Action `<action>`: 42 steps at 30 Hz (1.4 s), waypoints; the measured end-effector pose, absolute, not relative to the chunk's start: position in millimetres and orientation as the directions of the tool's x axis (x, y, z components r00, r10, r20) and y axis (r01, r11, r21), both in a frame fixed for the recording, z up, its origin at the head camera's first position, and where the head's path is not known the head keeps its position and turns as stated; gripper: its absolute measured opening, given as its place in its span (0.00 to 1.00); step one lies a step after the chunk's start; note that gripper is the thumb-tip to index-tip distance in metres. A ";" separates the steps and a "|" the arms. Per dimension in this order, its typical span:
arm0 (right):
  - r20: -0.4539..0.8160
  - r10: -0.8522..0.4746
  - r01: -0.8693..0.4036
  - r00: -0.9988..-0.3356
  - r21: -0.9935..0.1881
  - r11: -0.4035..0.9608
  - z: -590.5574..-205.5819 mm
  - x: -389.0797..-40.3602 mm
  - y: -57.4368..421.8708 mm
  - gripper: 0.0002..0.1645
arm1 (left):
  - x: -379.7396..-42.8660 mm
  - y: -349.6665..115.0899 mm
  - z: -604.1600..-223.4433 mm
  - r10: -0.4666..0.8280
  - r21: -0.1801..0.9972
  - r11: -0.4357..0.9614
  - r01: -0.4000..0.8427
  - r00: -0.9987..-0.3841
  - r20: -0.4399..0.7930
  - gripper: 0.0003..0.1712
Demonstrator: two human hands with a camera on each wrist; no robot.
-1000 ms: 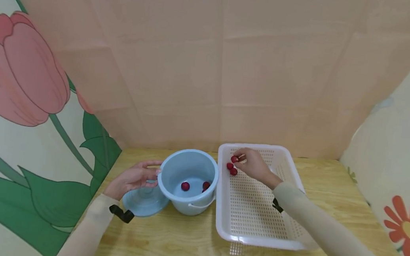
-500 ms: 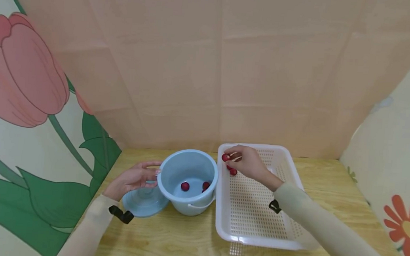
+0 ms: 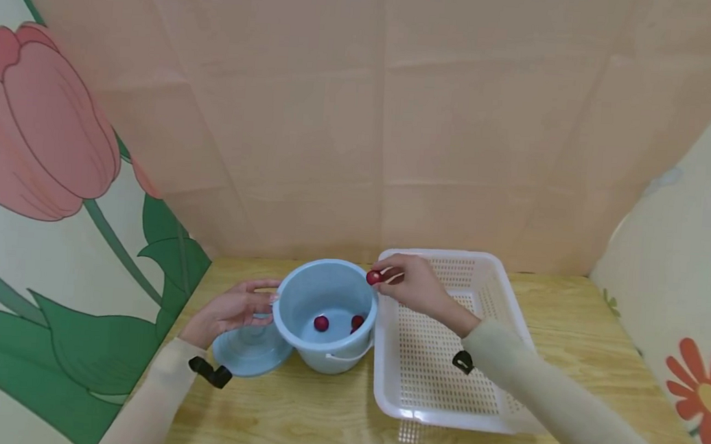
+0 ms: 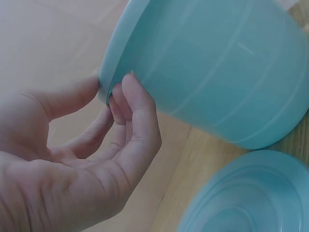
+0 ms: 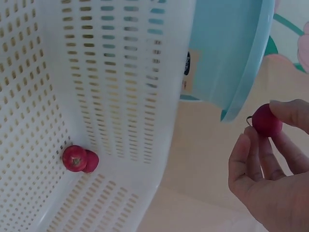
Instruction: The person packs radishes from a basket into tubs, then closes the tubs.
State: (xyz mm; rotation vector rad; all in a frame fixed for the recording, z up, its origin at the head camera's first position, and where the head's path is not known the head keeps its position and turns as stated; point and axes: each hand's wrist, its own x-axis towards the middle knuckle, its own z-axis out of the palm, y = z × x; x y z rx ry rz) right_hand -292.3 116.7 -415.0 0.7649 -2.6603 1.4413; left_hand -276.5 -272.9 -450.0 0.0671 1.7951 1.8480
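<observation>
My left hand pinches the left rim of a light blue bucket, thumb on top and fingers curled beneath in the left wrist view. Inside the bucket are a red apple and more red fruit partly behind its near wall. Between thumb and fingertips, my right hand holds a small red apple with a thin stem, right by the bucket's right rim. Two more small apples lie in a corner of the white perforated basket, hidden under the right hand in the head view.
A round blue lid lies on the wooden table, left of the bucket. Bucket and basket stand side by side, with the bucket's white handle hanging down its front. A peach-coloured backdrop rises behind.
My right hand has lifted the small apple from the basket and moved left to the bucket's rim. The left hand stays put.
</observation>
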 end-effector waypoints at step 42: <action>0.181 -0.488 -0.398 -0.854 -0.832 0.386 -403.0 -297.5 44.2 0.18 | -276.3 -274.4 -449.8 0.421 0.929 0.031 -0.369 -0.838 -0.347 0.33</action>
